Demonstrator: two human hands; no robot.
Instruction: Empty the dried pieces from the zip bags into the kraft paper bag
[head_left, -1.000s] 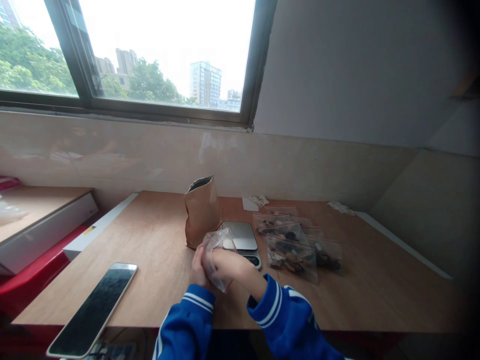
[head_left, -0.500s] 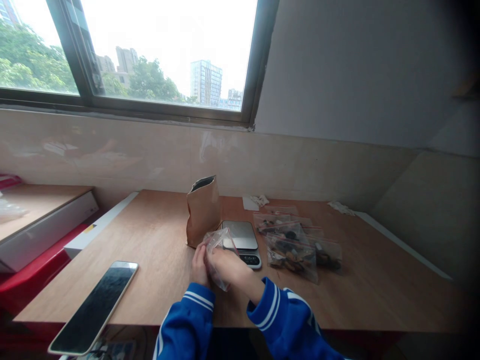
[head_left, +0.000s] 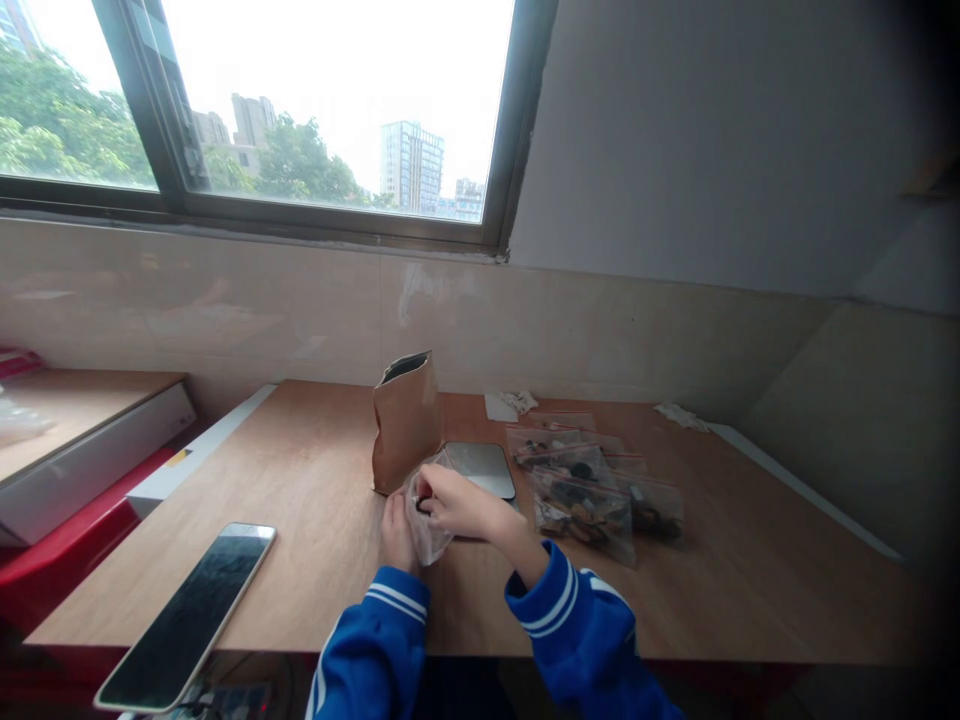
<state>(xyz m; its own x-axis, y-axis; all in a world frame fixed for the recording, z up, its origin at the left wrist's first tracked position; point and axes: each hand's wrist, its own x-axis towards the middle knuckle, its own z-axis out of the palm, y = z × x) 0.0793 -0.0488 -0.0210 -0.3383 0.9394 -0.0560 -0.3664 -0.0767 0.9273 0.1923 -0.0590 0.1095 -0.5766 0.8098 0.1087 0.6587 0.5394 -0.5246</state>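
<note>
My left hand (head_left: 397,535) holds the lower side of a clear zip-top plastic bag (head_left: 429,537) above the wooden tabletop (head_left: 300,500). My right hand (head_left: 459,505) is at the bag's upper part, with its fingertips against a small dark piece (head_left: 425,504) in the plastic. Just behind my hands stands an open brown paper bag (head_left: 406,425). A digital kitchen scale (head_left: 484,468) lies to the right of it, its front hidden by my right hand. Several filled zip-top bags (head_left: 582,506) of dark pieces lie to the right of the scale.
A smartphone (head_left: 187,616) lies near the table's front left edge. White paper scraps (head_left: 514,403) lie at the back of the table. A tiled wall and window (head_left: 300,120) rise behind it. A wooden shelf (head_left: 75,420) and red surface stand to the left.
My right hand has moved up and left across the plastic bag, now covering the scale's front. The bag sits slightly further left, and my left hand has barely moved.
</note>
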